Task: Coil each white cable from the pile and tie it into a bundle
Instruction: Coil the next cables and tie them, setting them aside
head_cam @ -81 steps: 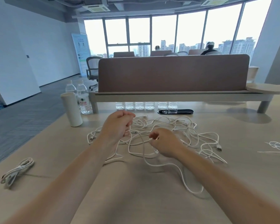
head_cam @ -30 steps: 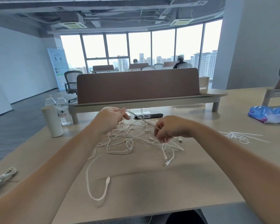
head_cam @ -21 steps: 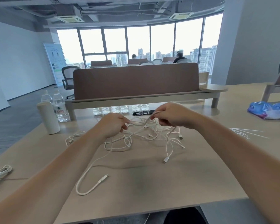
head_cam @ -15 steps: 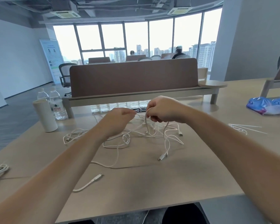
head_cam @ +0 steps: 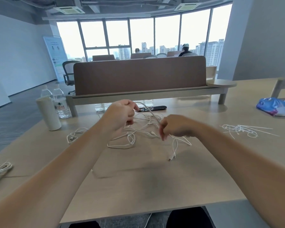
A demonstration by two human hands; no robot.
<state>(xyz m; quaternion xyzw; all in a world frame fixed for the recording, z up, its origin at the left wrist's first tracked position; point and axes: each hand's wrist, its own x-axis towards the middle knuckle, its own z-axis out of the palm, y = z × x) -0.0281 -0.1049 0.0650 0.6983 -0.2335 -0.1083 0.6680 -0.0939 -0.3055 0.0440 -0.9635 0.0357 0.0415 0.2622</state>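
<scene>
Two bare arms out over the bench [head_cam: 138,186]. Left hand [head_cam: 120,113] curled tight, pinching one end of a white cable [head_cam: 152,113]. Right hand [head_cam: 174,126] lower and to the right, fingers pinched on the same cable. Cable stretched in a slanted line between the two hands, up off the bench. Pile [head_cam: 138,134] of tangled white cables lying on the bench just under and behind both hands. One plug end [head_cam: 171,157] lying loose toward the near side. Tied bundle [head_cam: 0,170] far off at the left edge. Loose white ties [head_cam: 240,130] at the right. White cup [head_cam: 48,113] and bottles [head_cam: 60,102] at the back left. Blue pack [head_cam: 276,106] far right.
</scene>
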